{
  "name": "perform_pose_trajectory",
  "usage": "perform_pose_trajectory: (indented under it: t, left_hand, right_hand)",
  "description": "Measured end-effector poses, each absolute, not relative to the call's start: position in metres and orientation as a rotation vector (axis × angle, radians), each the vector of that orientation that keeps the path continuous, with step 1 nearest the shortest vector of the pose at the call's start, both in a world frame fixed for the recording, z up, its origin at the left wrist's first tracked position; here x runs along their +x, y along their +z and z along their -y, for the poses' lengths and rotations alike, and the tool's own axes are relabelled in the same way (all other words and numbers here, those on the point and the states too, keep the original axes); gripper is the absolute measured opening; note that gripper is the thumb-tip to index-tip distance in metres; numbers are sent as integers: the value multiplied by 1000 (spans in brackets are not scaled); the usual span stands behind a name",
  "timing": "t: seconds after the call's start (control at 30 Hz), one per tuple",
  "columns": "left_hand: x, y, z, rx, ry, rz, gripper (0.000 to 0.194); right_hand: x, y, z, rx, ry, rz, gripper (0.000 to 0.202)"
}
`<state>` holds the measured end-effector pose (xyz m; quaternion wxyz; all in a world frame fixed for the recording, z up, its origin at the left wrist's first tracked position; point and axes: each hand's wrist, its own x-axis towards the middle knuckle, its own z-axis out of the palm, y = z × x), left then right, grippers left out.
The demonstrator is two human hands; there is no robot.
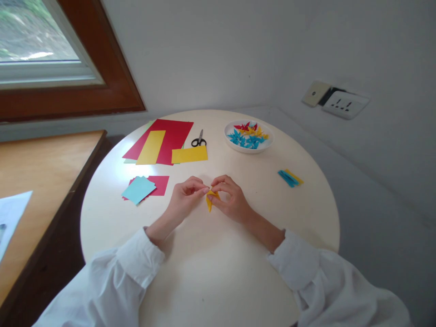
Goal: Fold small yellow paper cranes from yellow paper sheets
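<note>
A small folded yellow paper (pixel 210 202) is between my two hands, over the middle of the round white table (pixel 218 281). My left hand (pixel 186 198) pinches at its upper left end, thumb and index finger pressed together. My right hand (pixel 230 198) holds it from the right, with the thumb across its front and the fingers curled above. The fingertips of both hands nearly meet at the top of the paper and hide part of it. One tip of the paper points down towards me.
Beyond my hands lie black-handled scissors (pixel 199 140), red sheets (pixel 173 136), a yellow strip (pixel 189 155) and a white dish (pixel 248 150) of folded paper figures. Light blue squares (pixel 139 190) lie left; folded blue strips (pixel 288 178) lie right. A wooden desk (pixel 44 159) stands far left.
</note>
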<state>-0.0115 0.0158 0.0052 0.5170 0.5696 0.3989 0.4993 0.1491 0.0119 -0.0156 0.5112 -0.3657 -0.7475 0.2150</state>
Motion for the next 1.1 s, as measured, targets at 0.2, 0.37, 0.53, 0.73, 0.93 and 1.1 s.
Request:
perform_pose_trajectory:
  t: [0.2, 0.37, 0.53, 0.73, 0.93, 1.1]
  left_hand:
    - [-11, 5, -16, 1365, 1203, -957, 20]
    - [-11, 4, -16, 1288, 1198, -950, 20]
    - [-11, 4, -16, 1206, 1223, -935, 20]
    - [-9, 8, -15, 1234, 1230, -945, 16]
    - [-10, 8, -14, 1332, 1208, -971, 19]
    - [-10, 6, -15, 1371, 1205, -959, 22]
  right_hand:
    - [149, -16, -12, -869, 523, 1798, 7]
    - [149, -15, -12, -862, 563, 1768, 7]
    - [148, -14, -12, -870, 609, 1736, 7]
    - [148, -14, -12, -879, 616, 1738, 7]
    - [148, -15, -12, -895, 621, 1754, 7]
    - [148, -15, -13, -892, 605, 1762, 8]
